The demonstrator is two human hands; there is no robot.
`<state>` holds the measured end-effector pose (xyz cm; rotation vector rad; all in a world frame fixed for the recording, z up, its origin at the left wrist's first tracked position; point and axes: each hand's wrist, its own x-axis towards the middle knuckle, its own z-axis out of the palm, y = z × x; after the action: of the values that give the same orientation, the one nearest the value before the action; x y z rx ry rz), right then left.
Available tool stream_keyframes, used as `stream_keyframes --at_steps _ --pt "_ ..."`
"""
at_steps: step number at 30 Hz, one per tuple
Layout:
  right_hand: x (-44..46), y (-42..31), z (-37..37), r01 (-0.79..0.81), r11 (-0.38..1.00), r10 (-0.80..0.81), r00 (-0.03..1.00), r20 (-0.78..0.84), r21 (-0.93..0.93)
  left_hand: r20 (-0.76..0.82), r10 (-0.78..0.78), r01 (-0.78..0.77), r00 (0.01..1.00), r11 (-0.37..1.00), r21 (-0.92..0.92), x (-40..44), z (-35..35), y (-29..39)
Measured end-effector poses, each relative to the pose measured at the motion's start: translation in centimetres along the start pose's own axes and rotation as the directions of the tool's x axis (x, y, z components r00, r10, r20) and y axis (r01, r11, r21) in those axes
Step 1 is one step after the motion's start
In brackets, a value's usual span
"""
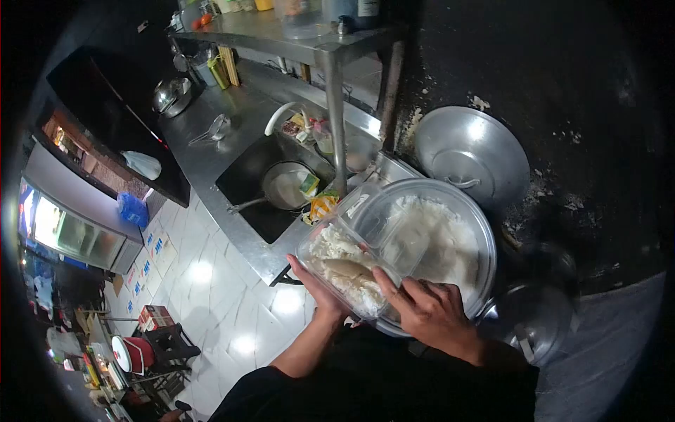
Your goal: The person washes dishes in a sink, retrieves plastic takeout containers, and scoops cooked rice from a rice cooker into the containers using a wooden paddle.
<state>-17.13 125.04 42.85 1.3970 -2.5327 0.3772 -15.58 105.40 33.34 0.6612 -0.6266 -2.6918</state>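
right hand [437, 314] gripping paddle [344, 268]; left hand [322, 292] holding clear tub [307, 244], white rice [333, 241] inside; pot [482, 226] beyond, white contents [453, 257].

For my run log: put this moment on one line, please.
Left hand: holding clear container | Right hand: holding tan paddle | Paddle: at rice in container | Nearby: large pot, also with rice

Container [304, 252]: clear plastic, glossy. Rice [336, 240]: matt, rough, grainy. Paddle [344, 268]: smooth, low sheen; plastic or wood, cannot tell. Pot [491, 243]: metal, shiny rim. Round pan [485, 144]: smooth metal, bright highlight. Counter [204, 176]: metal, satin, streaky reflections. Shelf [260, 32]: metal, dulled. Floor [225, 295]: glossy, smooth, marbled tile. Wall [598, 91]: matt, rough flaking patches. Sleeve [260, 390]: matt black cloth.
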Motion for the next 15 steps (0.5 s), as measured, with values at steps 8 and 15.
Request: stream_keyframes --at_steps 8,15 --pt "5.5 -2.6 0.6 -0.141 0.99 0.14 0.986 0.095 0.003 0.035 -0.038 0.036 0.999 0.998 0.054 2.8 -1.7 4.3" --pt "11.6 -8.3 6.8 -0.247 0.969 0.242 0.957 0.157 0.011 0.038 -0.188 0.186 0.981 0.98 0.068 6.5 -6.7 10.9"
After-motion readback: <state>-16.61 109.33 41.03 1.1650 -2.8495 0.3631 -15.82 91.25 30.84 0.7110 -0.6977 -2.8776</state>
